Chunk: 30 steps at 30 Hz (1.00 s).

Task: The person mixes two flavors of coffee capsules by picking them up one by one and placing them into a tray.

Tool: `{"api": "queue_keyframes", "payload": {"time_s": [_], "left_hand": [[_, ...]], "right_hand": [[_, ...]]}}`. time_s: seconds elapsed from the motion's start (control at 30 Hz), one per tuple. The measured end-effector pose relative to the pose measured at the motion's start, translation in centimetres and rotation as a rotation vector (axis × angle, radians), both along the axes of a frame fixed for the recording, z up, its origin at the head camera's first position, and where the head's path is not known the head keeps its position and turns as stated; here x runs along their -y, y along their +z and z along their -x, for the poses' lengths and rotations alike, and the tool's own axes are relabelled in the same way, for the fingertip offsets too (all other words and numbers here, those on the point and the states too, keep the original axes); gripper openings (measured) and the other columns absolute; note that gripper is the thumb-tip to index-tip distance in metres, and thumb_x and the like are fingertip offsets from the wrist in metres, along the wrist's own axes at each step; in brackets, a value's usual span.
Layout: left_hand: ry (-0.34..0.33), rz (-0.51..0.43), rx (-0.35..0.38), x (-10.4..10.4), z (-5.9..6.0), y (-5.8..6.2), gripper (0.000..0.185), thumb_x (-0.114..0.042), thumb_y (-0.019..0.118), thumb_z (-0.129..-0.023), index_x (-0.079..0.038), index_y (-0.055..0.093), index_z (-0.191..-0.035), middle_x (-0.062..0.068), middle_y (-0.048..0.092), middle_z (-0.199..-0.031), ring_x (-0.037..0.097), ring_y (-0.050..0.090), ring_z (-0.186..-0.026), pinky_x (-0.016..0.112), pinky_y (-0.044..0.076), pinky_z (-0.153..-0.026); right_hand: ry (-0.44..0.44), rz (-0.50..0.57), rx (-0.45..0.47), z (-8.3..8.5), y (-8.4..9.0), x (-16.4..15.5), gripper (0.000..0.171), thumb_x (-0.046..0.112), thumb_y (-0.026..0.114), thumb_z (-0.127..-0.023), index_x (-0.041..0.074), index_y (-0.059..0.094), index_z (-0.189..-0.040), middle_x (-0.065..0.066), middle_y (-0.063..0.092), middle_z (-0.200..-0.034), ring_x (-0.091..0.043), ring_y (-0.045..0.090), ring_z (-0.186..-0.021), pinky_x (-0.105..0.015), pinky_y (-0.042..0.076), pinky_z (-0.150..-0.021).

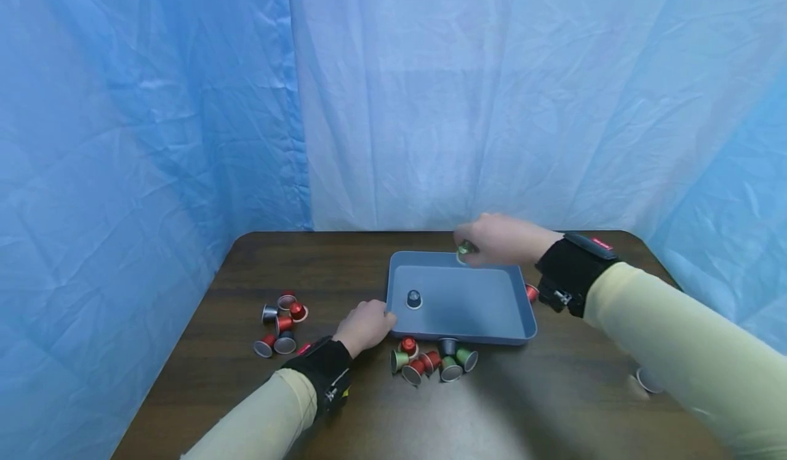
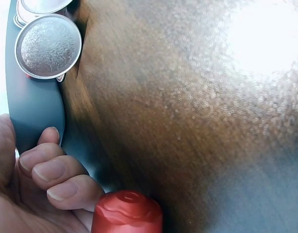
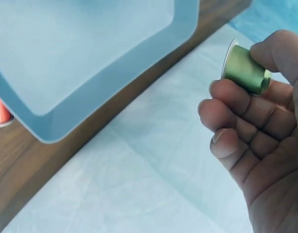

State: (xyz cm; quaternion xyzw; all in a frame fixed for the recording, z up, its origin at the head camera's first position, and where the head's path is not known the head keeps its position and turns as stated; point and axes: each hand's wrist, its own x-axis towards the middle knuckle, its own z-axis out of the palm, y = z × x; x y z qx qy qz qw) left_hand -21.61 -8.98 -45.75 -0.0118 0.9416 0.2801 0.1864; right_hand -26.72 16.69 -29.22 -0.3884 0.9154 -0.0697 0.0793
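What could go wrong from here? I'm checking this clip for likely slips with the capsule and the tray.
The right hand pinches the green capsule with fingertips only, above the far rim of the blue tray; it could slip and land outside. The left hand holds the tray's near-left corner, so a tug might shift the tray into the capsules crowded against its front edge.

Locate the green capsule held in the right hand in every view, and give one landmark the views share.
Head: green capsule pinched by the right hand above the far edge of the blue tray.
Left wrist: not in view.
Right wrist: green capsule at upper right, between thumb and fingers.
Shared landmark: the blue tray.
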Motion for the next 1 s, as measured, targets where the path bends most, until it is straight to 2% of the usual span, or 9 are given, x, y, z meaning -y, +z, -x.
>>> {"api": "queue_keyframes", "payload": {"time_s": [0.17,0.5,0.83,1.0], "left_hand": [[-0.001,0.000,-0.009,-0.1,-0.1,0.2,0.023,-0.025,0.055,-0.101,-0.006,0.068,-0.101,0.008,0.055,-0.077,0.024,0.057,-0.072,0.034,0.042,-0.064],[-0.008,0.010,-0.005,-0.1,-0.3,0.2,0.030,-0.025,0.055,-0.102,-0.003,0.068,-0.115,0.009,0.057,-0.081,0.024,0.057,-0.075,0.036,0.043,-0.067],[0.005,0.007,0.016,-0.2,-0.1,-0.1,0.026,-0.027,0.055,-0.102,-0.006,0.068,-0.107,0.008,0.059,-0.080,0.023,0.059,-0.073,0.034,0.045,-0.067],[0.004,0.008,0.014,-0.3,-0.1,-0.1,0.028,-0.028,0.056,-0.102,-0.005,0.068,-0.112,0.008,0.060,-0.082,0.023,0.059,-0.075,0.035,0.046,-0.069]], "right_hand": [[0.021,-0.002,0.013,0.0,-0.9,0.9,0.007,0.014,0.069,-0.094,0.010,0.069,-0.100,0.004,0.061,-0.077,-0.009,0.052,-0.062,-0.027,0.046,-0.061],[0.034,-0.040,0.064,0.1,-2.8,2.7,0.011,0.013,0.069,-0.095,0.008,0.068,-0.105,0.003,0.060,-0.077,-0.008,0.052,-0.059,-0.023,0.045,-0.058],[0.025,-0.078,0.038,0.5,-5.4,3.6,0.013,0.019,0.073,-0.095,0.011,0.071,-0.106,0.003,0.065,-0.081,-0.008,0.058,-0.063,-0.023,0.051,-0.062],[0.005,-0.105,0.043,0.6,-6.6,4.0,0.015,0.021,0.074,-0.095,0.012,0.073,-0.108,0.002,0.070,-0.086,-0.008,0.062,-0.067,-0.026,0.056,-0.068]]}}
